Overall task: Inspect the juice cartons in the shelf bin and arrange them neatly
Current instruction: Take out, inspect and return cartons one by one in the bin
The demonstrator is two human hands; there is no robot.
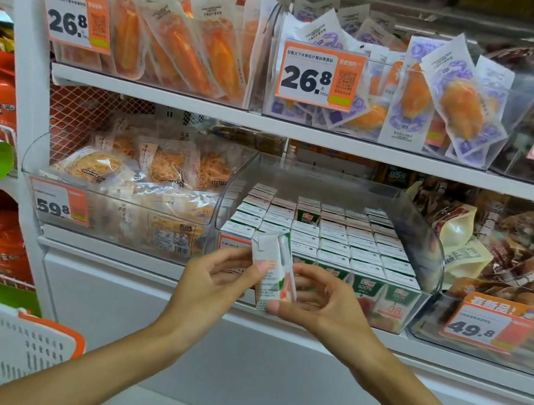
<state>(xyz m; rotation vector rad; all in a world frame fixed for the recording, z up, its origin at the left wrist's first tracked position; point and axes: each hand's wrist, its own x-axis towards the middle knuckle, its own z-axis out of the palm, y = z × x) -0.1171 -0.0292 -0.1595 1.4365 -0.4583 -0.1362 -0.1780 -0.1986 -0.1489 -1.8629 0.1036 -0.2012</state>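
Inspection step: both hands, left (212, 279) and right (320, 300), grasp one carton (274, 272), held out at the bin's (435, 248) 7 o'clock. Next, I judge, it goes into a gap among the rows.

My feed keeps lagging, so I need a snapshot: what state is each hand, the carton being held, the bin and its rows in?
left hand: pinches the held carton near its top
right hand: grips the held carton low down
held carton: out of the bin, tilted, straw side showing
clear bin: nearly full
binned cartons: upright in rows, one gap near the back
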